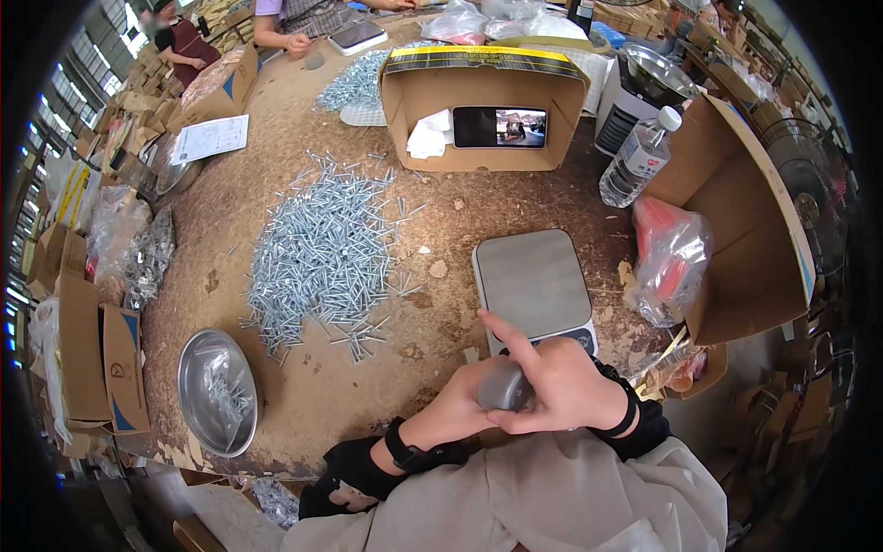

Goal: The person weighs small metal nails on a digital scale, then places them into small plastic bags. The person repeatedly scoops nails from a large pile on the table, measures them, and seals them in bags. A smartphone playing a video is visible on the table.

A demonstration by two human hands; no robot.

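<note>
Close to my body, both hands come together around a small grey cup-like thing (503,386) with a rounded outline. My left hand (449,405) closes on it from the left, its fingers partly hidden. From the other side my right hand (575,385) grips it, with one finger stretched forward towards the scale. Just beyond the hands lies a kitchen scale (535,281) with a bare grey plate; my right hand covers part of its front panel. A large heap of silvery screws (322,253) spreads over the worn wooden table (428,322) to the left of the scale.
A metal bowl (187,396) at the near left holds a plastic bag of screws. An open carton (478,161) with a lit phone (499,127) stands at the back. On the right are a water bottle (637,158), a plastic bag (671,258) and another carton (754,221). A co-worker's hand (296,45) shows far left.
</note>
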